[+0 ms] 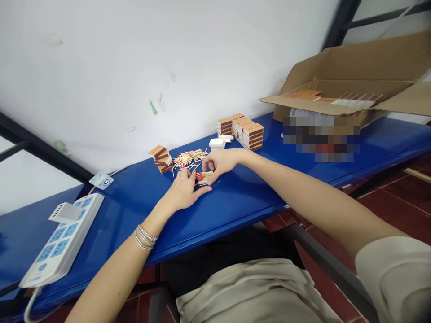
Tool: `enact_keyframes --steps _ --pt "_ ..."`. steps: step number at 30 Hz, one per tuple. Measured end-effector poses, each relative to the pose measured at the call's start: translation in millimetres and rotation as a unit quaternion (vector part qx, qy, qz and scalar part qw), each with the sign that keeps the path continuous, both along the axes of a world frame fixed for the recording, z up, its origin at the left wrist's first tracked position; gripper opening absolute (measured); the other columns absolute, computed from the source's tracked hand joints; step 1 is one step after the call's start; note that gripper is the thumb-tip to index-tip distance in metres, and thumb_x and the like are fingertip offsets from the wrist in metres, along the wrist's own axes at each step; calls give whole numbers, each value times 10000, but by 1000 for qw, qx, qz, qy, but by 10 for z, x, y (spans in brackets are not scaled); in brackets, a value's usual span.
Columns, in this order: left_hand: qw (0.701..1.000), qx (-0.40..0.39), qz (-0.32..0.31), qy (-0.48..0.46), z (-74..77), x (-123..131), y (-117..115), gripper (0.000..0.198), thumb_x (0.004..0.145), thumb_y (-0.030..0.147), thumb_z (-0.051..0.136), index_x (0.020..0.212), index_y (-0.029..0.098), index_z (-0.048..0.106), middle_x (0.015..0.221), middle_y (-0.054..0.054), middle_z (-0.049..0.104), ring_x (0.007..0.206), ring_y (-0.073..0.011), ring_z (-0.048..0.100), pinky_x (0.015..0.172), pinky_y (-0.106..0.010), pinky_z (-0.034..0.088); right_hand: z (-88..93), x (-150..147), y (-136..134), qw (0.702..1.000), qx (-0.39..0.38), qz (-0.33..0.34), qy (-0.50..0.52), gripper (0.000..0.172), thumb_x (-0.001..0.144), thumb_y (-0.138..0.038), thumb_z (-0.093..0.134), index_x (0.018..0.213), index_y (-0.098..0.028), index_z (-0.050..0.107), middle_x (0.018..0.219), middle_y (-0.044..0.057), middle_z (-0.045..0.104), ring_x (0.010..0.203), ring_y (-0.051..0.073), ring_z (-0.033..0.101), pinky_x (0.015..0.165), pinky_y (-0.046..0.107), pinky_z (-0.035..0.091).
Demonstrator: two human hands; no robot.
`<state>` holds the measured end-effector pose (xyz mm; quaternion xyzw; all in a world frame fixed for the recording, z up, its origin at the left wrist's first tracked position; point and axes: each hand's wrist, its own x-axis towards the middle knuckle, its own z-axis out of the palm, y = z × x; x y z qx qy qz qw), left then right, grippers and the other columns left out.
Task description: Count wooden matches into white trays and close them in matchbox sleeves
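A small white matchbox tray (pixel 204 181) filled with red-headed matches lies on the blue table between my hands. My right hand (pixel 222 163) grips its right end, thumb on the near side and curled fingers on the far side. At the left end, beside the red match heads, is my left hand (pixel 182 190). Its thumb is stretched out away from the fingers, whose tips are partly hidden. Just beyond the hands spreads a loose heap of matches (pixel 189 158). White trays (pixel 217 143) lie behind my right hand.
Stacked orange-brown matchboxes (pixel 247 130) stand against the wall, with a smaller uneven stack (pixel 161 158) left of the heap. A white power strip (pixel 63 242) lies at the left. At the right, an open cardboard box (pixel 363 67) holds more matchboxes. The blue table (pixel 235 193) has its edge near my lap.
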<state>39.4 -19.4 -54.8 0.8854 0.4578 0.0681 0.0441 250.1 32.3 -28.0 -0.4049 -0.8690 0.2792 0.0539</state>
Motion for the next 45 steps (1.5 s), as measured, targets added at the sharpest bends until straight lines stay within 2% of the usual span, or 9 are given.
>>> enact_keyframes --steps 4,9,16,21,27,31,34,37,45 --pt "1000 -3 4 5 -21 4 -7 759 830 753 429 1171 90 575 1038 -150 461 996 -327 502 930 -482 428 -58 -31 31 1000 -6 14 4 631 533 -576 817 1002 -182 666 853 24 689 687 157 591 603 270 398" --pt "999 0 31 -17 -29 8 5 876 815 756 459 1340 54 463 1105 -182 465 1107 -366 477 985 -497 395 -51 -38 19 1000 -9 9 21 593 568 -548 808 1001 -172 655 807 20 691 662 150 583 591 265 396" --pt "999 -12 24 -27 -24 20 -4 829 803 747 495 1304 86 502 1116 -175 480 1127 -369 485 983 -486 407 -35 -56 -14 999 21 -3 30 543 612 -555 781 988 -177 675 861 34 682 680 149 575 583 266 388" --pt "998 7 48 -50 15 2 18 907 796 754 504 1406 92 397 1195 -200 480 1205 -394 448 1002 -509 390 -36 -42 -12 999 27 -5 37 521 654 -544 759 1008 -171 671 853 36 681 681 149 577 581 264 390" --pt "998 1 16 -68 1 20 2 892 802 744 510 1434 131 372 1231 -185 469 1250 -384 431 1039 -506 377 4 -48 -58 997 50 -12 55 487 672 -514 755 1007 -171 672 832 32 664 686 152 567 591 265 386" --pt "997 10 44 -66 -3 30 7 954 801 749 505 1475 106 297 1249 -203 458 1261 -398 417 1046 -523 365 3 -44 -49 997 46 -12 57 502 659 -503 766 1013 -163 661 804 28 662 658 151 564 580 268 379" --pt "997 5 52 -64 14 31 11 941 793 753 511 1446 95 353 1197 -191 470 1205 -386 456 1032 -516 382 -2 -42 -42 997 52 -12 62 508 649 -510 770 1009 -167 663 796 25 658 660 152 561 578 267 374" --pt "997 -16 24 -70 24 37 4 850 805 731 521 1399 131 429 1144 -159 480 1157 -357 485 1011 -497 406 1 -44 -48 997 45 -12 68 494 655 -517 765 1000 -176 673 780 18 648 665 150 555 584 267 372" --pt "996 -17 36 -79 17 44 -1 865 793 726 547 1407 128 423 1134 -158 488 1140 -351 489 995 -492 408 10 -47 -54 996 44 -11 80 465 662 -468 771 991 -162 654 730 2 621 638 139 533 579 264 359"
